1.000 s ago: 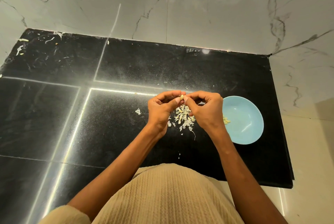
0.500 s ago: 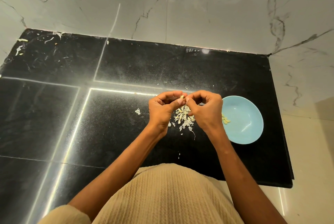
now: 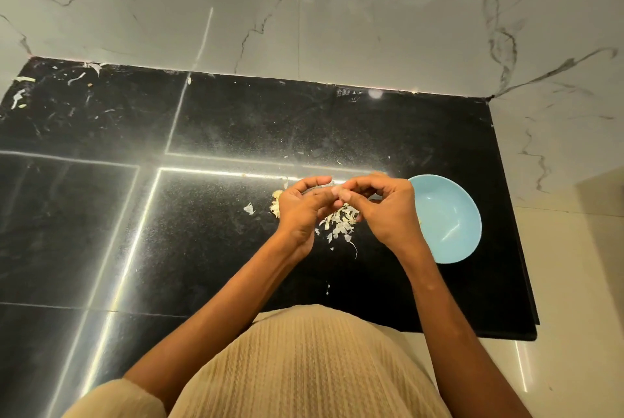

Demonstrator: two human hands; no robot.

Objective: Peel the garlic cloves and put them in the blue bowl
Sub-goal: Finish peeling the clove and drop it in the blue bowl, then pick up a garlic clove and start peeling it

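Black stone countertop (image 3: 236, 248) is my work surface, and I keep both hands raised just above it so the loosened skin can drop straight down. My left hand (image 3: 299, 211) and right hand (image 3: 385, 208) meet fingertip to fingertip, curled narrow around a garlic clove (image 3: 337, 193) that I pinch between them; it is mostly hidden by my fingers, so I cannot tell how much skin is left on it. Directly beneath that pinch lies the pile of peels (image 3: 339, 221), which is why I work over this one spot: the mess stays together. A few unpeeled cloves (image 3: 276, 203) sit just left of my left hand, close enough to grab without reaching. The blue bowl (image 3: 449, 218) waits just beside my right hand, with something pale near its left inner wall, half covered by my wrist. I judge this clove is mid-peel, with a short move rightward to drop it in once clean.
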